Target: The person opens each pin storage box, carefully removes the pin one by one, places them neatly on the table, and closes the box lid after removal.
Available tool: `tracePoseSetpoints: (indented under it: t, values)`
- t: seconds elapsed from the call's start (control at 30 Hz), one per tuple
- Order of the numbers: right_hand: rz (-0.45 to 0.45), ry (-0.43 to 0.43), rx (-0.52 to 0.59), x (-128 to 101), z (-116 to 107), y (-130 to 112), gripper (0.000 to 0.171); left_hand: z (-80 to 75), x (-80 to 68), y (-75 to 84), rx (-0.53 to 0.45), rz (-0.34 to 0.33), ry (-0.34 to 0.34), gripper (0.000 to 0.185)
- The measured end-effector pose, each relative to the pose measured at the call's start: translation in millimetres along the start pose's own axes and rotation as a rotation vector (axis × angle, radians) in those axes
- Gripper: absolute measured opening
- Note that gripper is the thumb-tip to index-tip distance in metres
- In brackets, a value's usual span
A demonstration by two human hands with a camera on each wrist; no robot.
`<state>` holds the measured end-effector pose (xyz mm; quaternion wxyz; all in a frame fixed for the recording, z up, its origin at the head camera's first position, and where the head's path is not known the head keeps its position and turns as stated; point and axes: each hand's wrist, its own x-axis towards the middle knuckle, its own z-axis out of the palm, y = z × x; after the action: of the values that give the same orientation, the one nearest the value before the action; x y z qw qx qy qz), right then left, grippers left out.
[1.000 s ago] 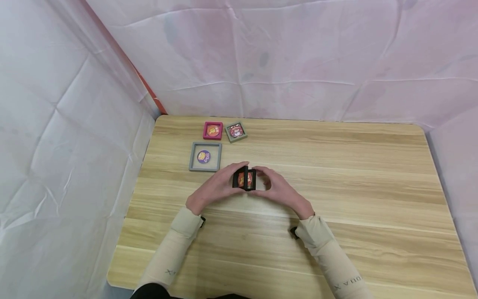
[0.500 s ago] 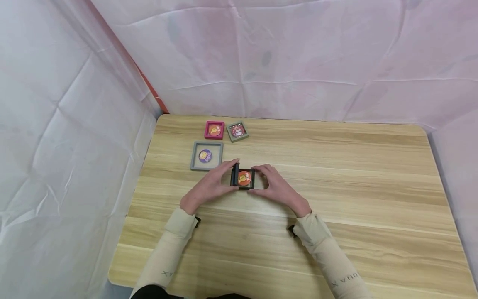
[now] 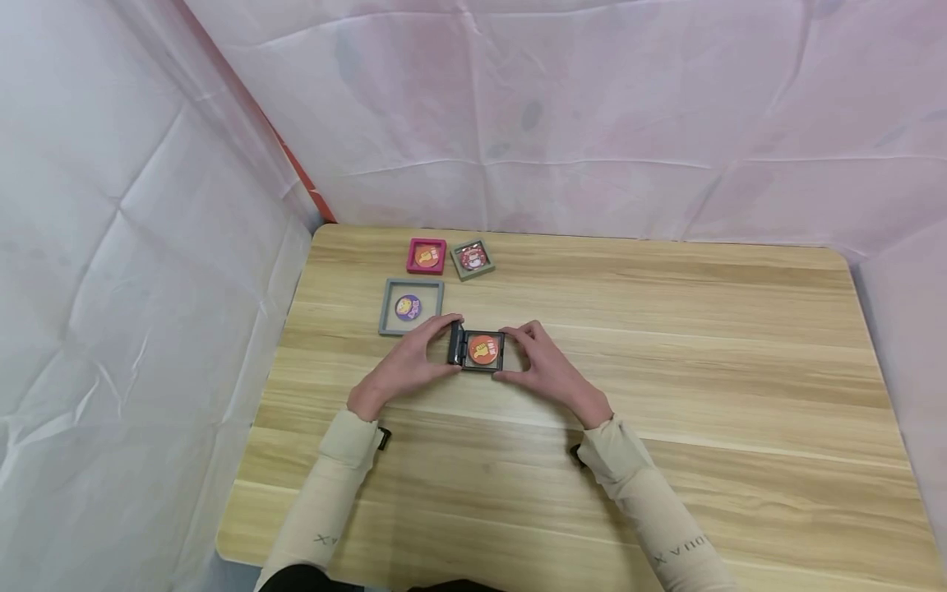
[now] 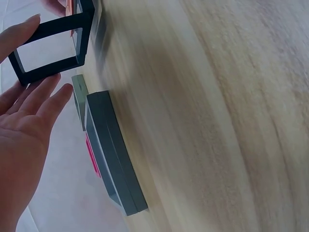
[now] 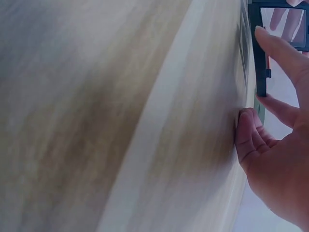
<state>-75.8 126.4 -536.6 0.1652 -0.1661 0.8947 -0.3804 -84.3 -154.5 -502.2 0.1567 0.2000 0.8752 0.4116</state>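
Observation:
A small black hinged display case stands unfolded between the two hands in the head view. Its lid [image 3: 455, 345] is tilted up steeply at the left, and a round red badge [image 3: 484, 349] with a yellow figure lies on the base's clear film. My left hand [image 3: 403, 363] pinches the lid between thumb and fingers; the left wrist view shows the lid's frame [image 4: 63, 24] with its see-through window. On the other side, my right hand [image 3: 551, 370] holds the base by its opposite edges, thumb and forefinger on the base's dark side [image 5: 261, 63] in the right wrist view.
Behind the left hand lies a larger grey frame [image 3: 382, 308] with a purple badge [image 3: 408, 307]. Farther back are a magenta frame [image 3: 410, 256] and a grey-green frame [image 3: 484, 269], each with a round badge. Pale cloth [image 3: 592, 115] hangs behind the wooden table [image 3: 703, 370].
The left hand has moved left with the lid, swinging it up and away from the base. The badge has come into full view. The right hand keeps its hold with little movement.

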Motion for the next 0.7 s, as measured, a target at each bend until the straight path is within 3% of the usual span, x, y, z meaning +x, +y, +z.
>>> tracePoseSetpoints:
  t: [0.7]
  values:
    - [-0.042, 0.053, -0.154, 4, 10, -1, 0.090, 0.8, 1.4, -6.3, 0.044, 0.013, -0.014, 0.087]
